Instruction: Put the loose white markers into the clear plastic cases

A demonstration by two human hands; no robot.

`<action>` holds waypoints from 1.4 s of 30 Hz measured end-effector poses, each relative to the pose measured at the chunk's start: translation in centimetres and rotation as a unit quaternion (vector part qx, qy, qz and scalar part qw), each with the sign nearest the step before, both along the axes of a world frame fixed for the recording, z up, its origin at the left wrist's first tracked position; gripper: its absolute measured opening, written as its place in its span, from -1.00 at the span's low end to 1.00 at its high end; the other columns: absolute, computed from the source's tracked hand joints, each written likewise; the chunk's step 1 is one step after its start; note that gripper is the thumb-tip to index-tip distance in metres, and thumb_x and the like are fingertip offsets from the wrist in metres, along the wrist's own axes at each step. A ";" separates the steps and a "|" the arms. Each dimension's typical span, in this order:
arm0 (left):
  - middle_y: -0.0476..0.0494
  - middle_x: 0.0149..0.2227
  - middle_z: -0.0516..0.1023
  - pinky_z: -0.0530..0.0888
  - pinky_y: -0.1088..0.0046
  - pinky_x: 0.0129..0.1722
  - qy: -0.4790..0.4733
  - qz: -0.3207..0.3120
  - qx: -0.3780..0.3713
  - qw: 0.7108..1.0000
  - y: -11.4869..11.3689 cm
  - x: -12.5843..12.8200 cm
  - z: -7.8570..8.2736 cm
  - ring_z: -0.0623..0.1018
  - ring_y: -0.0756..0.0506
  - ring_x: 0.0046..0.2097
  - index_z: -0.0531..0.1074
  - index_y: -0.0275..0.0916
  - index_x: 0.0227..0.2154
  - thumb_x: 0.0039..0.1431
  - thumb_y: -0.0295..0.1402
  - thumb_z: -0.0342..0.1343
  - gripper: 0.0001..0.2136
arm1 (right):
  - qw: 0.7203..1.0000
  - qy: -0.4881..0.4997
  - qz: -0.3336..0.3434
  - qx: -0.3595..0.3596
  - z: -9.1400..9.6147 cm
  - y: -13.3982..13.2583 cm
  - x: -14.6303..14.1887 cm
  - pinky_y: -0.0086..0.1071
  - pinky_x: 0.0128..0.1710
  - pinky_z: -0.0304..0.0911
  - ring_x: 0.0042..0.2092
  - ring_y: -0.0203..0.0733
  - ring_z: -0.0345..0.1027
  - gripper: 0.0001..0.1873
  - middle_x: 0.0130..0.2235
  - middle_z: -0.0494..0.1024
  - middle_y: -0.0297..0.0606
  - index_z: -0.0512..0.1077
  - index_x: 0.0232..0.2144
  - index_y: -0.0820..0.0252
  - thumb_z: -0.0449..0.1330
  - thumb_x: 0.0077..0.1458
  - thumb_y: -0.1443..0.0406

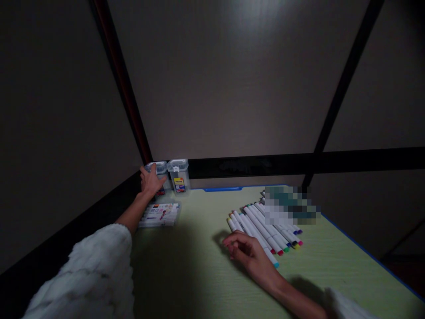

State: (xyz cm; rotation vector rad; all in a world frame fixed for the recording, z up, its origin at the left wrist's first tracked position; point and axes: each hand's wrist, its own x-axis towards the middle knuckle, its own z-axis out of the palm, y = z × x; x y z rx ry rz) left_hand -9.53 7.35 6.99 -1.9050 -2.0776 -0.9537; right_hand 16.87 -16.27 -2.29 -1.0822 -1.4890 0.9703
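Observation:
At the far left corner of the table my left hand (151,181) reaches up to a clear lidded plastic box (160,167). Its fingers are spread across the box's front and lid; whether they grip it is not clear. A second clear box (178,177) with a yellow label stands upright just to the right. Below my left forearm lies a flat clear pack of pens (162,215). My right hand (247,252) hovers low over the table, its fingers loosely curled with nothing visible in them. It is beside a row of white markers (265,226) with coloured ends, partly covering the nearest ones.
The pale green table (199,274) has a blue rim, with a blue handle-like piece (223,189) at the far edge. A blurred dark green item (292,204) lies at the markers' far right end. Walls (232,88) stand behind and to the left.

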 end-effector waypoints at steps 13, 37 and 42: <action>-0.34 -0.03 0.11 0.33 0.21 -0.05 -0.058 -0.007 0.085 0.995 -0.6 -0.3 -0.4 0.34 -0.32 -0.01 0.20 -0.29 -0.08 -0.14 -0.22 0.14 -0.48 | 1.000 0.010 0.000 0.005 0.1 0.1 0.2 -0.48 -0.52 0.08 -0.49 -0.35 0.10 -0.86 -0.54 0.27 -0.39 0.43 -0.41 0.20 0.08 -0.05 0.34; -0.25 0.11 -0.02 0.30 0.11 -0.03 -0.004 -0.291 0.413 0.863 -16.1 5.1 -1.8 0.20 -0.28 0.11 0.17 -0.15 -0.08 -0.14 -0.41 0.21 -0.49 | 1.000 0.013 0.001 0.003 -0.1 0.2 0.4 -0.45 -0.50 0.09 -0.47 -0.34 0.15 -0.85 -0.50 0.30 -0.36 0.42 -0.40 0.21 0.10 -0.04 0.28; -0.21 0.16 -0.05 0.30 0.02 -0.03 0.028 -0.366 0.394 0.843 -17.0 5.3 -5.2 0.15 -0.31 0.13 0.14 -0.06 -0.01 -0.12 -0.43 0.17 -0.44 | 0.997 0.070 0.005 -0.030 -0.1 0.3 0.4 -0.42 -0.44 0.17 -0.46 -0.33 0.21 -0.79 -0.50 0.35 -0.36 0.40 -0.32 0.20 0.16 -0.05 0.22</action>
